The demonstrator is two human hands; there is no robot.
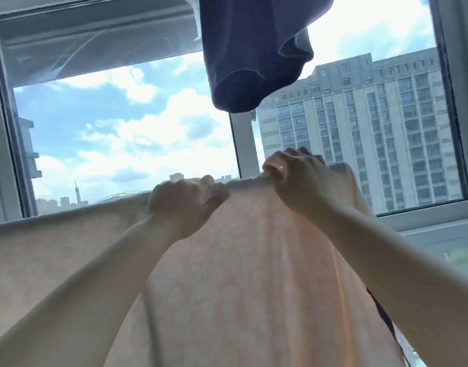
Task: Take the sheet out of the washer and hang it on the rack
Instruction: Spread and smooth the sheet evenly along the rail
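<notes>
Hanging in long folds, the pale peach sheet (227, 260) with faint white flowers drapes down below both hands, its top edge stretching away to the left. The left hand (182, 205) is curled closed, pinching that edge. The right hand (299, 178), just beside it and slightly higher, clutches bunched fabric with bent fingers.

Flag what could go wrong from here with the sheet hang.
1. Both the left hand and right hand pinch the peach sheet close together at its top edge; the rack bar is hidden under the fabric, so if either lets go early the sheet may slide off.
2. Fabric is bunched by the right hand, so it may dry creased.
3. The dark garment hangs just above; lifting the sheet higher could brush it.
</notes>
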